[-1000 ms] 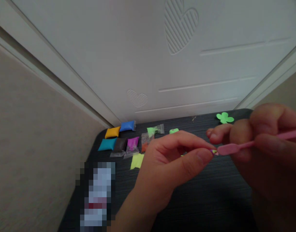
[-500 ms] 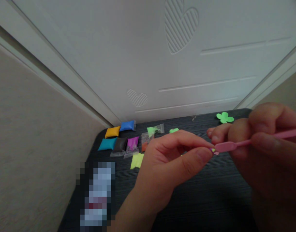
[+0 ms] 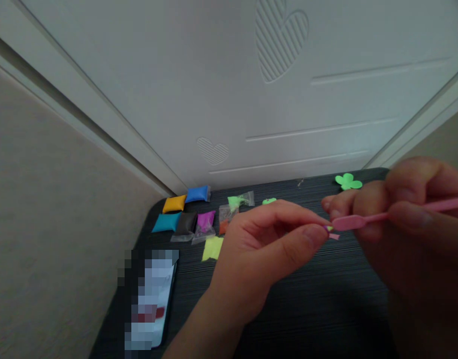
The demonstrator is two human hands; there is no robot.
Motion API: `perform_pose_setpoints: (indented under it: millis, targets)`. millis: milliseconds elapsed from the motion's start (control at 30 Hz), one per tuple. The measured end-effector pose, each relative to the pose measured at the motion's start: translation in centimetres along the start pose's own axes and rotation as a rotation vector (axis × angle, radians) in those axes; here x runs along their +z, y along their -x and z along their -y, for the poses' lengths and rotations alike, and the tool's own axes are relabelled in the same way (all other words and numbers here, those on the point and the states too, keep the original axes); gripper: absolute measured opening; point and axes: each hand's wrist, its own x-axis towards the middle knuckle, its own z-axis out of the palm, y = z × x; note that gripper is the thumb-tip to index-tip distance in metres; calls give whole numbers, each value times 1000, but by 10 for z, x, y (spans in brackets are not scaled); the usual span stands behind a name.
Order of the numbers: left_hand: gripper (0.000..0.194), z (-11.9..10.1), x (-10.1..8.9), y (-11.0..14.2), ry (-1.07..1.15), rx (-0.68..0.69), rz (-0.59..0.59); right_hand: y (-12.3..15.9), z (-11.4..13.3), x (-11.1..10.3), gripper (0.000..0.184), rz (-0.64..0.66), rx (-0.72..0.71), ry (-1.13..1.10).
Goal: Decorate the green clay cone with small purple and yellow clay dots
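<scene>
One tiny purple-and-yellow piece point(image 3: 329, 228) sits pinched between the thumb and forefinger of the left hand point(image 3: 251, 249), right at the fingertips, above the dark table point(image 3: 307, 299). It lies between the two hands, to the left of the right hand point(image 3: 412, 227), which grips a pink tool point(image 3: 347, 223) with its flat end pointing at the piece; from where I stand, I can't quite tell whether they touch. A green four-petalled shape point(image 3: 347, 181) rests beyond the right hand, and coloured packets point(image 3: 166, 222) lie left of the left hand.
</scene>
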Motion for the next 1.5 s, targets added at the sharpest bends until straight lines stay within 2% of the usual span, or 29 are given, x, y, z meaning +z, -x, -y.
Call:
perform_pose_setpoints:
  millis: [200,300,600,967,1167,1333,1500]
  targets:
    - [6,2,1,0,-37,22,-34,4,0,2,10,-60,-53,37]
    - [7,2,0,0,-35,24,-28,4,0,3,9,-63,-36,28]
    - [5,0,4,-2,46,-15,-34,1,-4,-3,6,-3,-125,13]
    - [7,2,-6,-1,-11,72,115,6,-3,9,10,-91,-196,78]
    - [9,3,-7,0,-3,108,131,6,-2,8,15,-1,-231,28]
    - [9,4,-8,0,-9,114,143,6,-1,12,22,6,-264,-23]
    - [9,3,-8,0,-15,119,146,6,-1,13,23,0,-302,23]
